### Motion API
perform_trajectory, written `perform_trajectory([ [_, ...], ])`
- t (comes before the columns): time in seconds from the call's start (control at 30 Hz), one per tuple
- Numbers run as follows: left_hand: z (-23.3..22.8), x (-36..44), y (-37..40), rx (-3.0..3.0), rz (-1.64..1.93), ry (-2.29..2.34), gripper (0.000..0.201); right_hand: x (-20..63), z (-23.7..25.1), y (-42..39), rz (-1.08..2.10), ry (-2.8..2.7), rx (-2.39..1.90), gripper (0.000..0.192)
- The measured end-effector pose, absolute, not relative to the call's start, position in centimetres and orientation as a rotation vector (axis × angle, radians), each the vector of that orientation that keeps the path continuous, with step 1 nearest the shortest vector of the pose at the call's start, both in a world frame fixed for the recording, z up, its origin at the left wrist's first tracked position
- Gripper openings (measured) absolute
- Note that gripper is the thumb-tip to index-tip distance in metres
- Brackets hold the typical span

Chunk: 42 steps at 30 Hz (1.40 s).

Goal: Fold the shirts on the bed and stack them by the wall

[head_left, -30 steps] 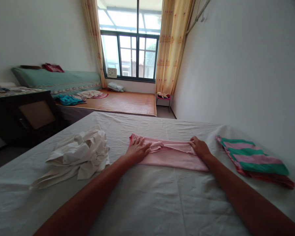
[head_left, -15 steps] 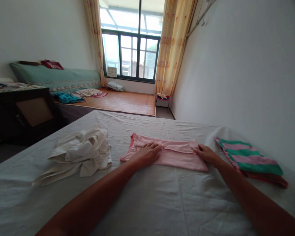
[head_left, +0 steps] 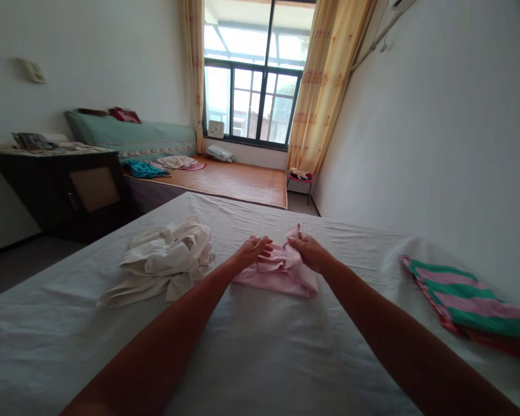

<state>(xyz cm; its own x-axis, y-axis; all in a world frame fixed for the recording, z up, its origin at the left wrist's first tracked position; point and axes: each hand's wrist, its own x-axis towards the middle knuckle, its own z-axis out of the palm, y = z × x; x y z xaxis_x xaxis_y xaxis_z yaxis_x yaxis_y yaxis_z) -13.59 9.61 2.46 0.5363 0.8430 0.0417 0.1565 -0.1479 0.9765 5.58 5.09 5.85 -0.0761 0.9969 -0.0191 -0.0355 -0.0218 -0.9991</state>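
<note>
head cam | looks forward-down along bed [head_left: 260, 358] | faces far window [head_left: 253, 98] | hands near centre

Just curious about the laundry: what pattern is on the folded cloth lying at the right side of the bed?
Green and pink stripes on the folded cloth, clearest in the head view.

Both bare arms stretched forward, hands close together

The left hand [head_left: 252, 252] lies palm-down with fingers spread; the right hand [head_left: 308, 252] is closed in a pinch, knuckles up.
</note>
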Motion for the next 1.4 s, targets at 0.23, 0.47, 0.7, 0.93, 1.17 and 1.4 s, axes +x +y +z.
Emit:
perform_trajectory([
  [0.23, 1.8, -15.6, 10.8, 1.762, 0.892, 1.150, 0.058, 1.2, 5.0, 8.0, 1.398, -1.308, -1.165, 0.025],
  [0.47, 1.8, -15.5, 9.1, 2.530, 0.903, 1.400, 0.052, 4.5, 3.1, 5.6, 0.340, -2.017, -1.336, 0.031],
  [0.7, -1.6, -14.5, 8.8, 2.685, 0.445, 1.280, 0.054, 7.2, 0.0, 4.7, 0.187, -2.314, -1.362, 0.040],
  [0.93, -1.9, -14.5, 9.0, 2.683, 0.468, 1.297, 0.055, 11.1, 1.1, 4.4, 0.740, -1.333, -1.792, 0.057],
  [1.17, 0.2, -14.1, 8.2, 2.698, 0.503, 1.254, 0.048, 7.9, 2.6, 3.7, 1.391, -1.024, -1.495, 0.036],
  [1.4, 0.5, -13.8, 9.5, 2.514, 0.972, 1.207, 0.047, 11.5, 6.4, 0.5, 1.363, -1.044, -1.029, 0.037],
])
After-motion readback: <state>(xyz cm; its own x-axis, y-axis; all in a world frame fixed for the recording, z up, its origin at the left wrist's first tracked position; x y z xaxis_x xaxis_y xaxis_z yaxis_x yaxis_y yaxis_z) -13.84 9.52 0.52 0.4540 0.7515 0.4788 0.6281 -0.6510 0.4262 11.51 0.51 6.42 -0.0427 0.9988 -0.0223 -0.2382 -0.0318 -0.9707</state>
